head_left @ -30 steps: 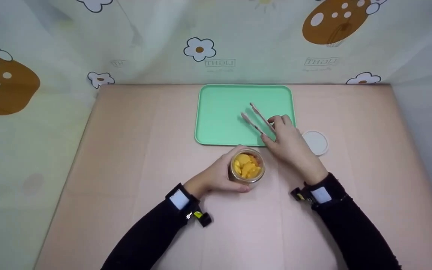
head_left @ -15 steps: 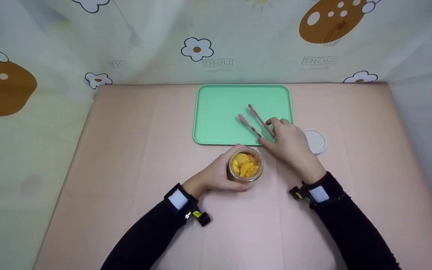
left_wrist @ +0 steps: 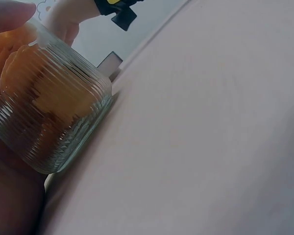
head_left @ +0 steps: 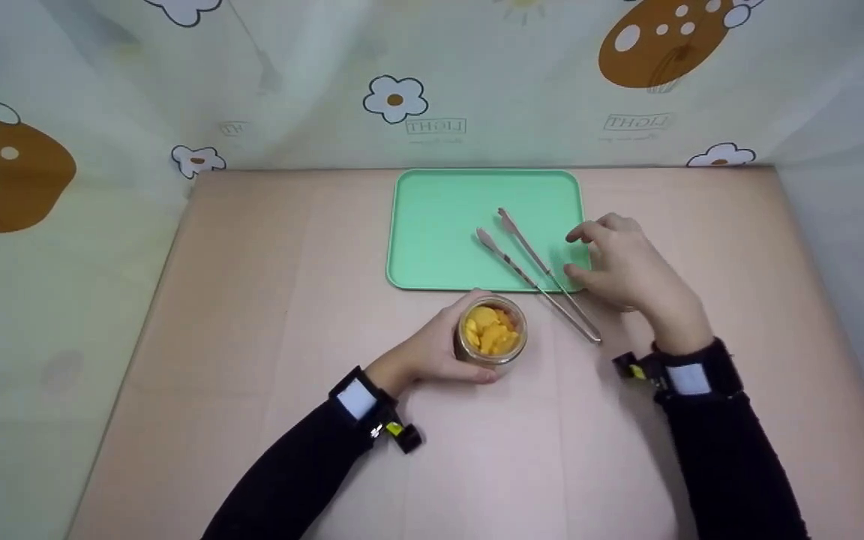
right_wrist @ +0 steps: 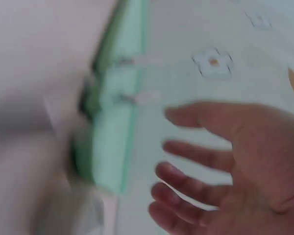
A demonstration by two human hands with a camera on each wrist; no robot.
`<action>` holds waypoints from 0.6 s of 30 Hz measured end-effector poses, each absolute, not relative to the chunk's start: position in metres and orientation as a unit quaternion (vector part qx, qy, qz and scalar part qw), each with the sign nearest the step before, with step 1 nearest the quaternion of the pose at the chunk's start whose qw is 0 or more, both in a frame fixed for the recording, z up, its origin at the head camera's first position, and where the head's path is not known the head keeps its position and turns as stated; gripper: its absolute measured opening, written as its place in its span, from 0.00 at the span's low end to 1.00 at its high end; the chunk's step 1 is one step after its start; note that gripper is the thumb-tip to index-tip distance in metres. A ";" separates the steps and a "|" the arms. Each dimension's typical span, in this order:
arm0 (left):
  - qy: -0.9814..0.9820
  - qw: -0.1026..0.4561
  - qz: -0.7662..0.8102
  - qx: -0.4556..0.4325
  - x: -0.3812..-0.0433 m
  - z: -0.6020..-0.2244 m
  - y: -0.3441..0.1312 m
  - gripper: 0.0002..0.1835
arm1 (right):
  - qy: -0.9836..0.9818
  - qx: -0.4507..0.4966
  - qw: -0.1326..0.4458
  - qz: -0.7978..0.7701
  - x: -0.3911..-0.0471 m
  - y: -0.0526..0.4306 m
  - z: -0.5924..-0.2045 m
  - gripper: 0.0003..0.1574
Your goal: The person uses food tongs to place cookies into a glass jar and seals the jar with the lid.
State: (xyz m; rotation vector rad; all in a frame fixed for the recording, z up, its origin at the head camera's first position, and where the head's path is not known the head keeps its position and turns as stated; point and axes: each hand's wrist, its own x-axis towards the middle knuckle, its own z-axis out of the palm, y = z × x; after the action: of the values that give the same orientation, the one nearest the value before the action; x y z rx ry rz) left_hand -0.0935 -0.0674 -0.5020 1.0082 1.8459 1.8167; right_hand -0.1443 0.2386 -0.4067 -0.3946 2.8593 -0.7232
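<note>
My left hand (head_left: 436, 349) grips a ribbed glass jar (left_wrist: 63, 103) around its side; the jar has no lid on it. Yellow-orange slices (head_left: 490, 330) fill it, seen through its mouth. Metal tongs (head_left: 537, 281) lie with their tips over the green tray (head_left: 432, 283) and their bent end on the table, jaws apart. Just right of the tongs, over the tray's right edge, is my right hand (head_left: 631, 266). It holds nothing, and its fingers are spread and slightly bent in the right wrist view, which is partly blurred.
The pink-beige table (head_left: 252, 300) meets a patterned curtain (head_left: 312, 90) at its back edge. More curtain hangs along the left and right sides. The white round lid seen earlier is hidden by my right hand.
My right hand has let go of the tongs and moved right, away from them. The tongs now lie on the tray and table. My left hand still holds the jar in place.
</note>
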 end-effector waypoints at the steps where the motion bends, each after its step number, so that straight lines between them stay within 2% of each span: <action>1: 0.653 0.183 0.643 0.355 -0.093 -0.502 -0.068 0.51 | 0.957 -0.134 0.096 -0.239 -0.144 0.245 -0.405 0.32; 9: 0.655 0.186 0.643 0.352 -0.092 -0.501 -0.069 0.51 | 0.957 -0.115 0.182 -0.194 -0.144 0.271 -0.398 0.54; 14: 0.651 0.186 0.646 0.352 -0.092 -0.501 -0.068 0.51 | 0.954 -0.078 0.219 -0.188 -0.144 0.273 -0.401 0.59; 18: 0.656 0.181 0.639 0.358 -0.093 -0.502 -0.067 0.51 | 0.954 -0.054 0.237 -0.175 -0.145 0.274 -0.407 0.60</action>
State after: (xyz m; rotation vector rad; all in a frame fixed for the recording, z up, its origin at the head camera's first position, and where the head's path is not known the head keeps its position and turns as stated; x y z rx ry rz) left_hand -0.0932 -0.0673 -0.5017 1.0113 1.8532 1.8056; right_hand -0.1451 0.2741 -0.4071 -0.1470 2.6156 -0.4802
